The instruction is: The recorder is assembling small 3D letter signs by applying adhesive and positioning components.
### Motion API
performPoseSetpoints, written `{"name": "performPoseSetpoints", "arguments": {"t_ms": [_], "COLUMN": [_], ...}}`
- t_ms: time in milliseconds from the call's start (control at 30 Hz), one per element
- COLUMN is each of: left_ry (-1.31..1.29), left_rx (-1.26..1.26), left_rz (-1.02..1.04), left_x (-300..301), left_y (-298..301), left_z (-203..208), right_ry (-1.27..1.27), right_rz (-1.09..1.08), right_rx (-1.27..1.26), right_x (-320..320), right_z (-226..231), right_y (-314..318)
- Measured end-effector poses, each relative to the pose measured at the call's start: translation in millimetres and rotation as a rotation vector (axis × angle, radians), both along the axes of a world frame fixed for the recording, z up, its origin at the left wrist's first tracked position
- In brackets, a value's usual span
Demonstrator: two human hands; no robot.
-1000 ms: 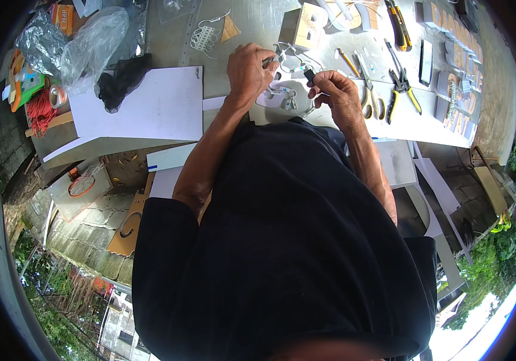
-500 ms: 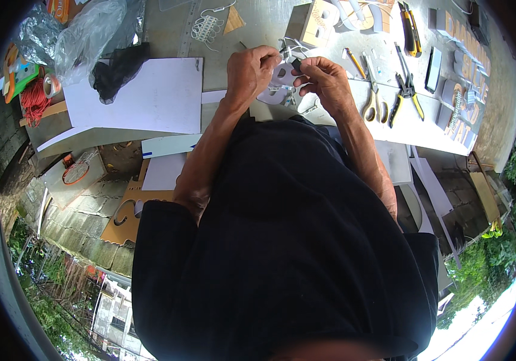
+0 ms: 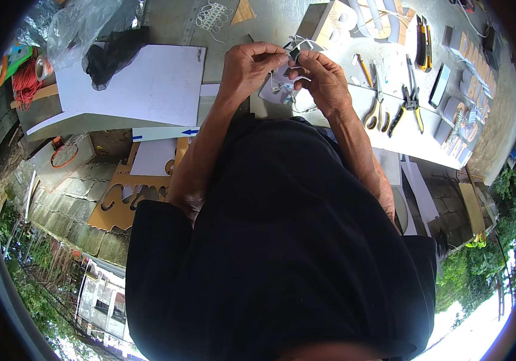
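Observation:
My left hand and my right hand meet over the table, fingertips almost touching. A small black piece is pinched between my right thumb and fingers. My left thumb and forefinger are closed at its left side, on something too small to make out. Thin white wires loop just beyond the fingertips. Under the hands lies a white cut-out letter with small pieces strung on wire along it; the right hand partly covers it.
To the right lie a pencil, scissors, pliers, a yellow-black cutter and a phone. Thick block letters stand beyond. At left are a white sheet, black mesh cloth and red cord.
My left fingertips have come in closer to the black piece in my right hand. The whole view has shifted slightly, so the table things sit a little differently in the picture.

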State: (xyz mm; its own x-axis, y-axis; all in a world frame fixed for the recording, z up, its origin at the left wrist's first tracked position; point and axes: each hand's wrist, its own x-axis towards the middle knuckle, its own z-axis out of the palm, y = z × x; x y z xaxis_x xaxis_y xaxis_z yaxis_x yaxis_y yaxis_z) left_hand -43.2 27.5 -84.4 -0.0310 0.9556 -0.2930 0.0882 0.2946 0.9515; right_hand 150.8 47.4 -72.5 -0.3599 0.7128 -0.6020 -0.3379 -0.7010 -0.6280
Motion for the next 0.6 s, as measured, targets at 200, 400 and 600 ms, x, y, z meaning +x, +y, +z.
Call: {"name": "performPoseSetpoints", "arguments": {"t_ms": [200,400,600], "left_ry": [0.025,0.011,0.001], "left_rx": [-0.085,-0.118,-0.149], "left_rz": [-0.079,-0.111,-0.137], "left_x": [-2,-2,-3], "left_y": [4,5,3], "left_z": [11,17,16], "right_ry": [0.022,0.038,0.017], "right_rz": [0.01,0.033,0.051], "right_rx": [0.031,0.045,0.037], "right_x": [0,4,5], "right_z": [0,0,2], "right_y": [0,2,1]}}
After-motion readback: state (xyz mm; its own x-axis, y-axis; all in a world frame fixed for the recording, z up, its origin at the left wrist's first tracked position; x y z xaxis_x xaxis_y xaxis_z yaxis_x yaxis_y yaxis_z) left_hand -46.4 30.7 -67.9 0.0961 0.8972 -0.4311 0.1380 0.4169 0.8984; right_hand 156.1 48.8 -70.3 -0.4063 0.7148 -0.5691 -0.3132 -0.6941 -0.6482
